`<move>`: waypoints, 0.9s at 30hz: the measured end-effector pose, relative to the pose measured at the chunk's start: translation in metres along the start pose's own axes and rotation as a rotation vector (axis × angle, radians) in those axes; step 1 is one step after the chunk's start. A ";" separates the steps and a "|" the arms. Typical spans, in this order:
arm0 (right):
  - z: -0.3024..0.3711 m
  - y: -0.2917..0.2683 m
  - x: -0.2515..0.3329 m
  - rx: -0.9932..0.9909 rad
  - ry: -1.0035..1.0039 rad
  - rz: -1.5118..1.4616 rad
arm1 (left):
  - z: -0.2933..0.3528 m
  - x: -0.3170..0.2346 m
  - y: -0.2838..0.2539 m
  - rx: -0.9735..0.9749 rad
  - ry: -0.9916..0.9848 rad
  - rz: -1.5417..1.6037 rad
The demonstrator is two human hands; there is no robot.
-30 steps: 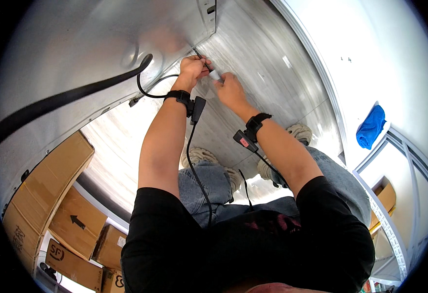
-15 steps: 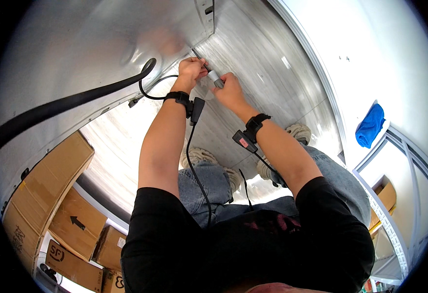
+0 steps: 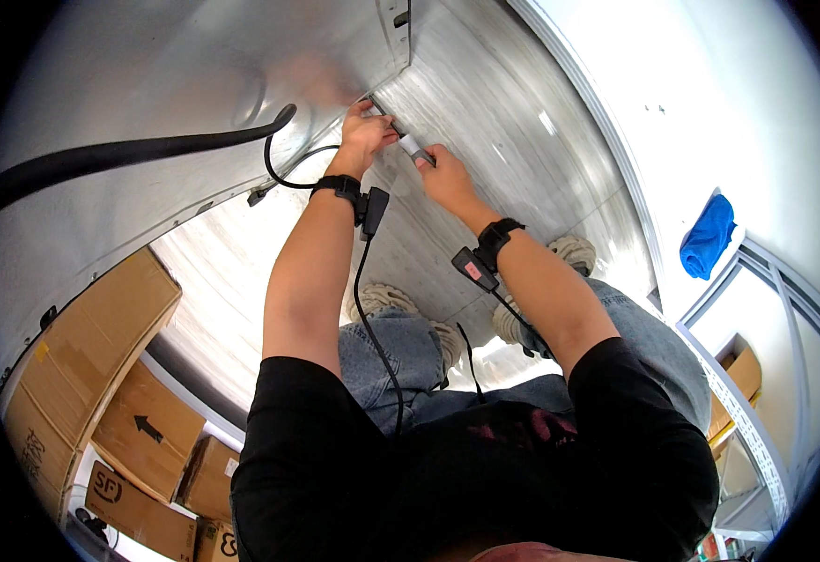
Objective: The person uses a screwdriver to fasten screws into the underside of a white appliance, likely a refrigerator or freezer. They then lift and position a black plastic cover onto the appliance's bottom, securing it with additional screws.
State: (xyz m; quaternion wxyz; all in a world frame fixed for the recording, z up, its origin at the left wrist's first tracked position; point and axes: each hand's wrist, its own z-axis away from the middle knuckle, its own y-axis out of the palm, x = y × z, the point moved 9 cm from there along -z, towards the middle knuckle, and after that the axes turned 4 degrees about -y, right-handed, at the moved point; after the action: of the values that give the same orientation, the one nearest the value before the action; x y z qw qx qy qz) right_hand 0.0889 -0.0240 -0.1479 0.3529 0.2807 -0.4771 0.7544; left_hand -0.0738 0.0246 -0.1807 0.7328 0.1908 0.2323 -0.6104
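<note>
My right hand (image 3: 445, 176) is closed round the grey handle of a screwdriver (image 3: 413, 148), which has a light collar and a thin dark shaft. The shaft slants up and left to the lower edge of a large metal cabinet (image 3: 194, 75). On its other side, my left hand (image 3: 365, 134) has a finger stretched to that edge, while its thumb and other fingers close about the shaft. The fastener at the tip is too small to make out. Behind the left wrist a thin black cable (image 3: 279, 173) loops by the cabinet.
A thick black hose (image 3: 129, 159) crosses the cabinet face. Cardboard boxes (image 3: 147, 426) stand at lower left. On the right are a white panel (image 3: 672, 112), a blue cloth (image 3: 709, 239) and a metal rack (image 3: 775, 281). Cabled black devices (image 3: 372, 211) are strapped at my wrists.
My left hand's finger has stretched up to the cabinet's edge. The right hand has shifted slightly with the screwdriver, and the thick hose appears a little higher and straighter.
</note>
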 end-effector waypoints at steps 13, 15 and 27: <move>0.012 -0.021 0.020 -0.133 -0.044 0.032 | -0.008 0.009 -0.001 -0.072 -0.010 0.001; 0.011 -0.017 0.012 -0.087 0.003 0.006 | -0.008 0.009 -0.001 -0.093 -0.011 0.002; 0.019 -0.009 -0.036 0.038 0.136 -0.061 | 0.010 0.001 0.021 -0.019 0.041 -0.070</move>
State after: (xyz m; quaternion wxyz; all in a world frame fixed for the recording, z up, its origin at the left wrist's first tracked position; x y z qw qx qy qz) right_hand 0.1197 -0.0484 -0.1632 0.4018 0.2500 -0.4287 0.7696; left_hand -0.0519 0.0220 -0.1737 0.7078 0.1880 0.2598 -0.6294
